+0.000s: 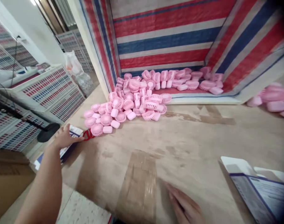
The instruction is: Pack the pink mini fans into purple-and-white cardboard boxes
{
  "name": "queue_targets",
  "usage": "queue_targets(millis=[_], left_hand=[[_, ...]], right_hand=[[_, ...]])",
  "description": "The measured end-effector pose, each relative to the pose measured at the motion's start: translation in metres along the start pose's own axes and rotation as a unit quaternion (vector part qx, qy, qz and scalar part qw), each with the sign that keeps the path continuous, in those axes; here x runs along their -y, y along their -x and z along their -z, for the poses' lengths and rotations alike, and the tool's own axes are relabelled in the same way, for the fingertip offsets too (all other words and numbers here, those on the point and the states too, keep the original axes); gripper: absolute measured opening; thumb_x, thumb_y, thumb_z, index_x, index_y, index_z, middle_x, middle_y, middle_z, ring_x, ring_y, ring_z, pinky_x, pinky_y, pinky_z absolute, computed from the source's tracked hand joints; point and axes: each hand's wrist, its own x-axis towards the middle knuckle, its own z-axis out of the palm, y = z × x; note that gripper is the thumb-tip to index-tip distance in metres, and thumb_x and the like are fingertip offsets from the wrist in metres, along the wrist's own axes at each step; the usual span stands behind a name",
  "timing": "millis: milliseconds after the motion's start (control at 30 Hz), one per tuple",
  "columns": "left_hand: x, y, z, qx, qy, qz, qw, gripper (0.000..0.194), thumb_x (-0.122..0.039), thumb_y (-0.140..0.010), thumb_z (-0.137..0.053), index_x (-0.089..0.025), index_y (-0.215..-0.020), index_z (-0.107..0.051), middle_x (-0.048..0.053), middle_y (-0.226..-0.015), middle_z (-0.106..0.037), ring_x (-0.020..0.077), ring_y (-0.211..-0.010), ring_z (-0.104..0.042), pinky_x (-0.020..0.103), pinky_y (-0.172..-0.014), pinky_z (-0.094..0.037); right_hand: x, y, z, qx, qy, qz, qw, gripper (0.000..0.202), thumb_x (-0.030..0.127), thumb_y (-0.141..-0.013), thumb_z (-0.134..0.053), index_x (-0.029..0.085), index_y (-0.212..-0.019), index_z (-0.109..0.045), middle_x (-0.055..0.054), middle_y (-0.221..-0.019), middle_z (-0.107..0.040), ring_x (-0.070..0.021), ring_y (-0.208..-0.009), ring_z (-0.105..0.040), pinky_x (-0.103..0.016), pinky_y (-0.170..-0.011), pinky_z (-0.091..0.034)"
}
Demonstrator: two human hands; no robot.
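Box [75, 131], white and purple, far and left from right hand [185, 205] — long side runs near-left to far-right. Right hand low over table [104, 180], fingers straight and close; can't tell if holding bit of something. Left hand [62, 137] much nearer, spread on box; can't tell how tight. Red thing [88, 134] by box end — pink fans [106, 119] just past.

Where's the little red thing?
In the head view, the red thing is on the table, left of the middle, between the thumb of your left hand and the pink pile.
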Motion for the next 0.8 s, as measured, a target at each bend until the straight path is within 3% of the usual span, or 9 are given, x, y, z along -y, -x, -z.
queue_targets(millis=[67,133,233,333,433,567,667,733,800], left_hand=[[0.034,-0.005,0.008,-0.002,-0.037,0.02,0.999,0.08,-0.057,-0.051,-0.086,-0.005,-0.105,-0.061,0.02,-0.108,-0.066,0.0566,-0.119,-0.053,0.062,-0.091,-0.046],[0.051,-0.008,0.012,-0.006,-0.033,0.019,0.999,0.075,-0.058,-0.051,-0.086,-0.007,-0.101,-0.063,0.012,-0.099,-0.067,0.0526,-0.114,-0.059,0.061,-0.09,-0.047],[0.042,-0.005,0.018,-0.047,-0.039,0.002,0.998,0.075,-0.055,-0.05,-0.089,-0.012,-0.106,-0.063,0.008,-0.094,-0.067,0.052,-0.113,-0.059,0.066,-0.092,-0.044],[-0.012,0.022,0.011,-0.026,0.0,-0.119,0.992,0.086,-0.054,-0.064,-0.085,-0.019,-0.135,-0.052,0.012,-0.114,-0.068,0.0492,-0.12,-0.056,0.073,-0.098,-0.037],[-0.095,0.071,-0.016,0.114,0.104,-0.339,0.928,0.082,-0.047,-0.083,-0.072,-0.027,-0.153,-0.032,0.014,-0.149,-0.046,0.0387,-0.137,-0.044,0.061,-0.111,-0.035],[-0.186,0.126,-0.057,0.21,0.171,-0.39,0.88,0.108,-0.053,-0.072,-0.079,-0.023,-0.157,-0.019,0.02,-0.152,-0.033,0.0409,-0.142,-0.032,0.062,-0.113,-0.034],[-0.215,0.144,-0.08,0.221,0.285,-0.394,0.846,0.115,-0.062,-0.059,-0.085,-0.026,-0.151,-0.025,0.019,-0.147,-0.035,0.0416,-0.139,-0.035,0.062,-0.111,-0.036],[-0.224,0.154,-0.093,0.17,0.382,-0.403,0.814,0.115,-0.067,-0.052,-0.086,-0.027,-0.144,-0.03,0.018,-0.144,-0.036,0.0417,-0.136,-0.038,0.063,-0.11,-0.036],[-0.231,0.167,-0.104,0.091,0.483,-0.389,0.779,0.095,-0.065,-0.059,-0.084,-0.027,-0.132,-0.038,0.016,-0.138,-0.043,0.0386,-0.13,-0.045,0.063,-0.109,-0.037]], right_hand=[[-0.004,0.001,0.001,0.008,0.01,0.008,1.0,0.051,0.019,-0.092,-0.054,0.033,-0.141,-0.054,-0.002,-0.113,-0.077,-0.0235,-0.091,-0.078,-0.034,-0.072,-0.069],[-0.007,0.005,0.0,0.019,0.018,0.03,0.999,0.05,0.019,-0.093,-0.053,0.033,-0.141,-0.054,-0.001,-0.114,-0.076,-0.0231,-0.091,-0.078,-0.036,-0.073,-0.069],[-0.005,0.008,-0.004,-0.014,0.021,0.01,1.0,0.041,0.02,-0.093,-0.055,0.032,-0.131,-0.064,-0.001,-0.11,-0.077,-0.0232,-0.089,-0.078,-0.037,-0.073,-0.069],[0.01,-0.006,-0.002,-0.078,-0.001,-0.041,0.996,0.03,0.02,-0.092,-0.058,0.029,-0.117,-0.072,-0.003,-0.1,-0.08,-0.0227,-0.082,-0.079,-0.034,-0.069,-0.069],[0.034,-0.043,0.009,-0.132,-0.034,0.003,0.991,0.035,0.012,-0.092,-0.056,0.027,-0.121,-0.07,-0.005,-0.1,-0.08,-0.0221,-0.083,-0.079,-0.034,-0.071,-0.069],[0.062,-0.089,0.024,-0.168,-0.067,0.086,0.98,0.046,0.016,-0.095,-0.052,0.027,-0.139,-0.055,-0.009,-0.12,-0.074,-0.0276,-0.109,-0.072,-0.046,-0.087,-0.065],[0.068,-0.094,0.023,-0.227,-0.101,0.061,0.967,0.044,0.025,-0.097,-0.051,0.029,-0.141,-0.053,-0.007,-0.133,-0.067,-0.0302,-0.12,-0.066,-0.05,-0.096,-0.061],[0.066,-0.085,0.018,-0.264,-0.133,0.003,0.955,0.038,0.031,-0.1,-0.046,0.029,-0.137,-0.057,-0.007,-0.138,-0.064,-0.0308,-0.125,-0.063,-0.051,-0.101,-0.058],[0.062,-0.073,0.014,-0.265,-0.167,-0.048,0.948,0.039,0.037,-0.103,-0.037,0.028,-0.135,-0.058,-0.007,-0.139,-0.063,-0.0312,-0.127,-0.061,-0.053,-0.104,-0.055]])
